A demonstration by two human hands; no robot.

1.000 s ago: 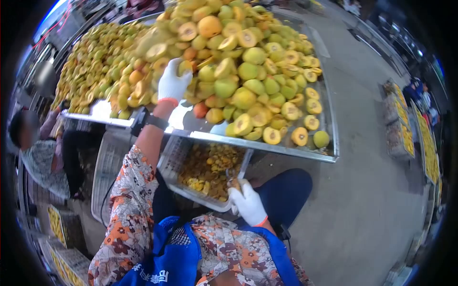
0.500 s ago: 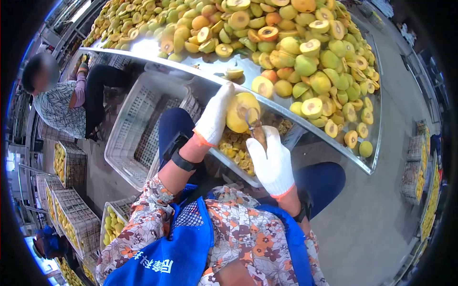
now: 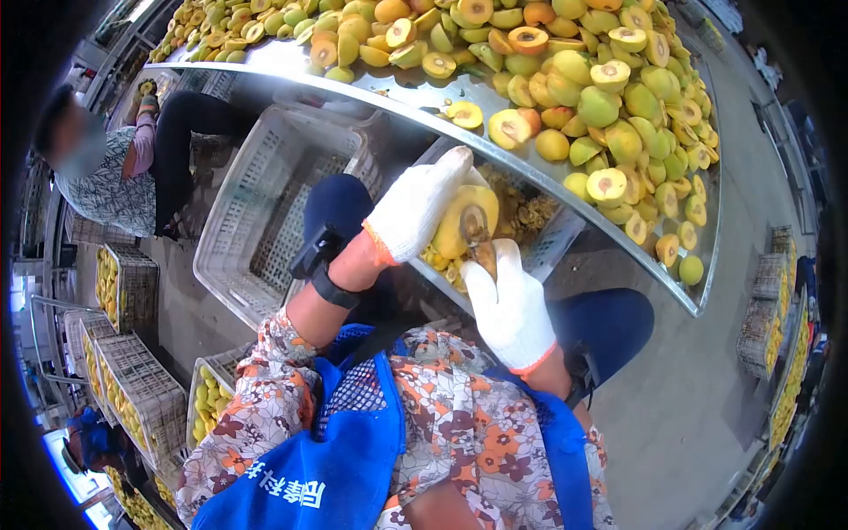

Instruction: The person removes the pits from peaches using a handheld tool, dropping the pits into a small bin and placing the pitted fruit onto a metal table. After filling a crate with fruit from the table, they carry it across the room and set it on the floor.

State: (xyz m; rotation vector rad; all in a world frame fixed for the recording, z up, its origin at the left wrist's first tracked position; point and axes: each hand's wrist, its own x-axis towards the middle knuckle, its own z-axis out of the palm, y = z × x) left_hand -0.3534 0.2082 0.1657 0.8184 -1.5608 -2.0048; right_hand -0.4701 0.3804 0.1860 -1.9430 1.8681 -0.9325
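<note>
My left hand (image 3: 413, 214), in a white knit glove, is closed round a yellow peach half (image 3: 452, 223) with its cut face toward my right hand. My right hand (image 3: 512, 311), gloved too, grips the wooden handle of a pitting knife (image 3: 485, 257). Its curved metal loop sits at the brown centre of the peach half. Below both hands stands a plastic crate (image 3: 555, 252) with yellow scraps and pits (image 3: 533, 212) in it. Just beyond the hands runs the rim of a metal table (image 3: 371, 99) heaped with halved peaches (image 3: 609, 106).
A white slatted crate (image 3: 231, 256) stands on the floor to my left. Further left, another person (image 3: 115, 177) sits at the same table. Crates of yellow fruit (image 3: 124, 380) line the left side, and more stacked crates (image 3: 761, 331) stand far right.
Both hands, with the peach half and knife, have shifted slightly right in view. The knife's loop has moved onto the peach half's centre, and the cut face now shows more. The whole view has shifted too.
</note>
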